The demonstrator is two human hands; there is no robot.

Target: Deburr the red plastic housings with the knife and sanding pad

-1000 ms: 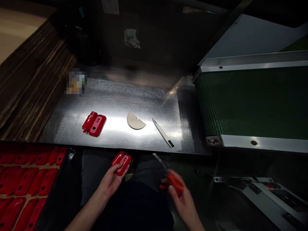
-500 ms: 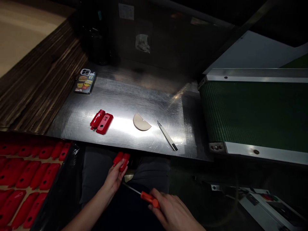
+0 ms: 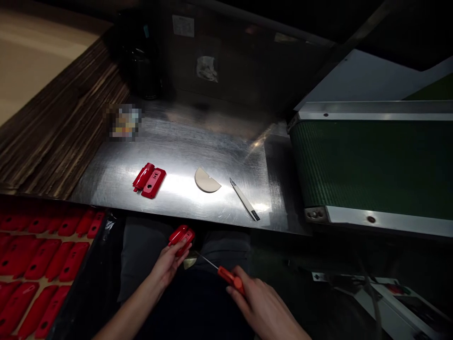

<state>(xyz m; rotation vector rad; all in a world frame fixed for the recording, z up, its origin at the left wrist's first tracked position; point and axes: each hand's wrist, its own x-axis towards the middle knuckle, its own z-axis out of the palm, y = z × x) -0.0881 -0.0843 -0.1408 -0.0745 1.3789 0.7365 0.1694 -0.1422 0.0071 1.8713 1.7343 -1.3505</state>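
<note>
Over my lap, just in front of the table edge, my left hand (image 3: pixel 171 264) is closed around a red plastic casing part (image 3: pixel 184 237). Lower and to the right, my right hand (image 3: pixel 253 295) grips an orange-handled tool with a thin metal shaft (image 3: pixel 228 277). Its shaft points up and left toward the casing part; the tip is hard to make out and seems apart from it. A similar red two-piece casing (image 3: pixel 150 181) lies on the metal table. Right of that are a beige half-disc (image 3: pixel 207 181) and a craft knife (image 3: pixel 245 199).
The metal table (image 3: pixel 177 146) spans the middle, with a blurred-out object (image 3: pixel 124 122) near its back left. At left rises a stack of brown sheets (image 3: pixel 63 108). Below it, a tray holds rows of red parts (image 3: pixel 42 259). A green conveyor belt (image 3: pixel 375 165) runs at right.
My left hand has turned the red casing part slightly and shifted it a little right. The orange-handled tool has moved a little right and up with my right hand.
</note>
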